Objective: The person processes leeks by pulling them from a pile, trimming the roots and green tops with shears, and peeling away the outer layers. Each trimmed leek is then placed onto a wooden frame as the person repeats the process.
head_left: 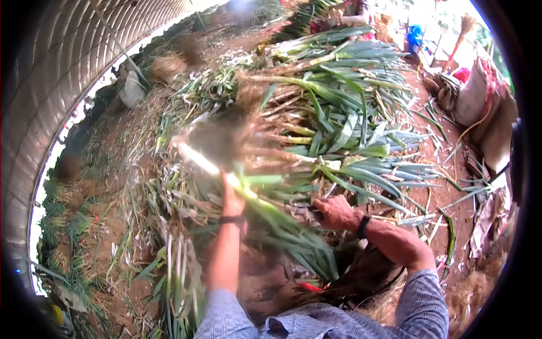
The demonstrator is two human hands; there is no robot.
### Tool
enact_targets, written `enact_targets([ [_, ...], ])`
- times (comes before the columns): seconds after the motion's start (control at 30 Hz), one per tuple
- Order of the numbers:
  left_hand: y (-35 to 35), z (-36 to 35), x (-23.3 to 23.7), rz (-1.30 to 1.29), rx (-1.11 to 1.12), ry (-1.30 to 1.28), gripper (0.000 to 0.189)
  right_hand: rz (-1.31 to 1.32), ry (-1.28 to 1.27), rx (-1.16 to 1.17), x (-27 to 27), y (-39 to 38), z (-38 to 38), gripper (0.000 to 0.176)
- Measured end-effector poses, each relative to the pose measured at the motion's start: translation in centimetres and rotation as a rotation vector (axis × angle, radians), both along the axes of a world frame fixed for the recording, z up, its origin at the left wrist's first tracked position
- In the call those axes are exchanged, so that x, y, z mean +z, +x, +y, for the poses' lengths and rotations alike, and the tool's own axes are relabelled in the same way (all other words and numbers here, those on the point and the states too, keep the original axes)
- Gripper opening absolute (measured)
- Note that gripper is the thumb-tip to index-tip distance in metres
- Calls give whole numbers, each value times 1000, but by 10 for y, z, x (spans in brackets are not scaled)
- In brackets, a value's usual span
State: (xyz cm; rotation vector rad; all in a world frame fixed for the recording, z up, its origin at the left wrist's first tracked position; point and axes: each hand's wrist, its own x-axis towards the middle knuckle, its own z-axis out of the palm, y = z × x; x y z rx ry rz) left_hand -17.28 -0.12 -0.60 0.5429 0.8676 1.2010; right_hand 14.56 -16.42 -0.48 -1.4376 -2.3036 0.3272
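Note:
My left hand [231,199] is closed around a leek [199,159] where its white stem turns green. The root end points up and left, and the green leaves trail down to the right, smeared by motion. To the right of those leaves, my right hand [337,212] is closed, with fingers curled around something dark that I cannot make out. Just beyond it lies a big heap of untrimmed leeks [355,130], brown outer skins to the left and leaves to the right. Cleaner leeks with white stems [179,257] lie on the ground at my lower left.
Stripped leaves and skins [209,85] litter the soil floor. Sacks [485,93] stand at the right, and a pale bag [132,89] sits at the far left. A curved ribbed wall [62,68] runs along the left. Another person's arm [350,21] shows at the top.

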Motion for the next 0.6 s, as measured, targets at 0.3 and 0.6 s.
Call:
enact_targets([
  [0.3,18,-12,19,-201,-59,87,57,122,44,45,9,-6,16,27],
  [0.6,33,4,-12,-83,51,174,61,59,-9,4,9,9,18,24],
])
